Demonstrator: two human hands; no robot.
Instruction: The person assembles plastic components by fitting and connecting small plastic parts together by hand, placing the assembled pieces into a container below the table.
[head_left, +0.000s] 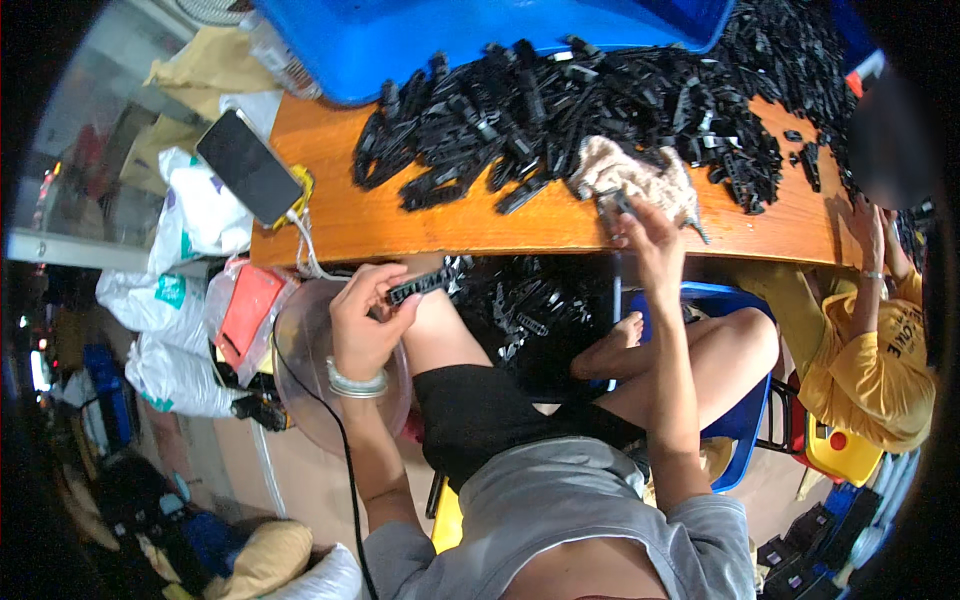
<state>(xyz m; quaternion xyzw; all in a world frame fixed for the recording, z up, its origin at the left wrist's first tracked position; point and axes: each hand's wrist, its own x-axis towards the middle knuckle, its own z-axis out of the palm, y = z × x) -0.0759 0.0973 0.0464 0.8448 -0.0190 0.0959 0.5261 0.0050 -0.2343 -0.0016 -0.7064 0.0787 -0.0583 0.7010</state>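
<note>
My left hand is closed on a black ribbed plastic part, holding it above my lap at the table's near edge. My right hand is raised at the same edge, its fingers pinched round something small and dark that I cannot make out. A crumpled beige cloth lies on the wooden table just beyond the right fingertips. Behind the cloth spreads a heap of black plastic parts.
A blue bin stands at the back. At left are a phone with a cable, white bags and a clear round tub. More black parts lie below the table. A person in yellow works at right.
</note>
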